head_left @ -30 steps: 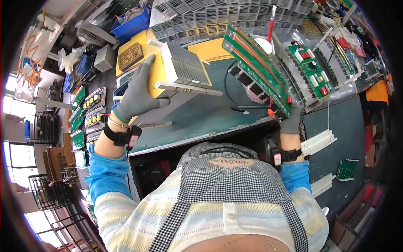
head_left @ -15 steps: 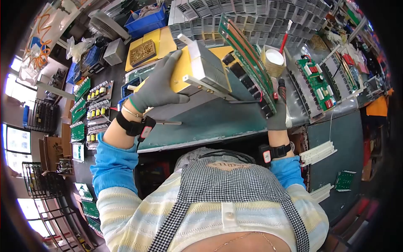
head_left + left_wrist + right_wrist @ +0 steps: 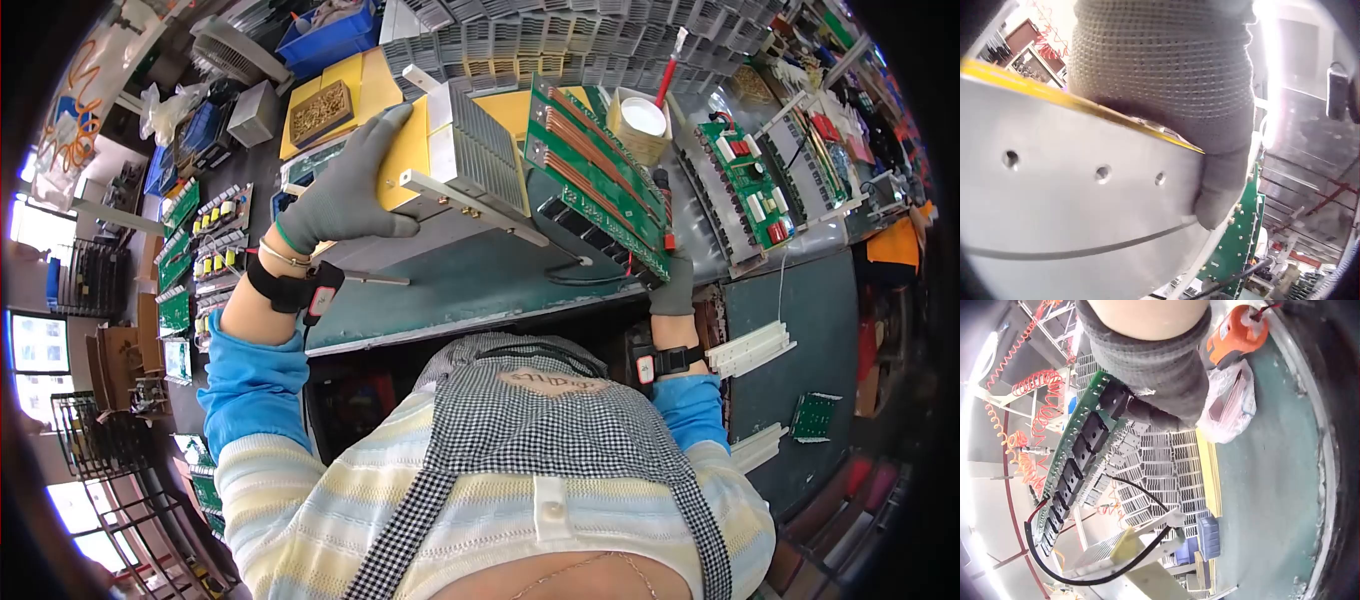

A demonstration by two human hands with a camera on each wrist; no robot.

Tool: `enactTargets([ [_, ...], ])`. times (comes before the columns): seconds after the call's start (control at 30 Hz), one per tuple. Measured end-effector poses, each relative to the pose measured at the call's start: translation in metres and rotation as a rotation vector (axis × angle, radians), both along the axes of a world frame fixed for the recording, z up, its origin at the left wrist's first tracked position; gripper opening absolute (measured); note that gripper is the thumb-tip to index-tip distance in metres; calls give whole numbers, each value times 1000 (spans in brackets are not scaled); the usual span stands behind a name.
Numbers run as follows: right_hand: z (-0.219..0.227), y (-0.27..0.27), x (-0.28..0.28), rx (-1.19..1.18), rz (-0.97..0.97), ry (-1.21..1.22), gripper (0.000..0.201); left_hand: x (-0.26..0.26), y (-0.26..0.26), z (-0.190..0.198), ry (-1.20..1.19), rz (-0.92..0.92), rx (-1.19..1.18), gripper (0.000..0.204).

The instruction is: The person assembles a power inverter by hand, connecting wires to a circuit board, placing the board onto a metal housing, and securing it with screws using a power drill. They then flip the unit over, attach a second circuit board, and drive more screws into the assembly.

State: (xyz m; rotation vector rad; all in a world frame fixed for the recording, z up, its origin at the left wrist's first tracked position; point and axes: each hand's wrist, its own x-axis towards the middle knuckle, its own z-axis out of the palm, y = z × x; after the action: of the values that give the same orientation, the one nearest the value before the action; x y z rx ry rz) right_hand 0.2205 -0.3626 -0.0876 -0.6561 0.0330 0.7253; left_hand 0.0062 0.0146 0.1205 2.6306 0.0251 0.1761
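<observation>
Since the earlier head frame, the large circuit board (image 3: 600,170) has turned so that I see more of its green face with the copper-coloured strips. I take the finned metal block (image 3: 480,150) as my landmark.

To its far left I see boards with yellow components (image 3: 222,215), and nearer it, beyond the gloved fingers, a tray of small brass-coloured parts (image 3: 320,112). The left hand (image 3: 345,195) is on the block's yellow-covered left side; its grip is spread wide around the block, and the left wrist view shows the thumb bent over the edge of the metal plate. A pale metal bar (image 3: 475,208) runs along the block's near side, and a stack of finned metal pieces (image 3: 590,45) stands beyond it.

Right of the block, the large board leans at a tilt above the table (image 3: 430,290). The right hand (image 3: 672,288) holds it by its near lower end, the grip closed by the row of black components (image 3: 1072,475); I can't see every fingertip. A black cable (image 3: 1107,580) curves near that row. Further right of the block are a white tub (image 3: 643,118), a red-handled brush (image 3: 668,78) and another green board (image 3: 755,190).
</observation>
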Motion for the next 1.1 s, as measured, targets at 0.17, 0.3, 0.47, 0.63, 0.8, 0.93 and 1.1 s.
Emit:
enactTargets([
  [0.17, -17, 18, -7, 36, 4, 61, 41, -2, -4, -4, -30, -18, 39, 113],
  [0.3, -28, 41, -25, 212, 20, 183, 49, 4, -13, -6, -31, -21, 48, 112],
  [0.47, -26, 52, -42, 281, 11, 213, 43, 6, -16, -8, -30, -27, 54, 112],
  [0.63, -21, 47, -37, 307, 52, 164, 42, 16, -31, -14, -27, -24, 191, 111],
  [0.8, 30, 48, -23, 392, 96, 131, 45, 40, -59, -21, 69, 8, 275, 108],
  [0.93, 57, 50, -11, 502, 179, 96, 57, 57, -76, -30, 114, -9, 309, 107],
  [1.1, 87, 33, 20, 389, 321, 72, 63, 73, -97, -43, 234, -16, 400, 105],
])
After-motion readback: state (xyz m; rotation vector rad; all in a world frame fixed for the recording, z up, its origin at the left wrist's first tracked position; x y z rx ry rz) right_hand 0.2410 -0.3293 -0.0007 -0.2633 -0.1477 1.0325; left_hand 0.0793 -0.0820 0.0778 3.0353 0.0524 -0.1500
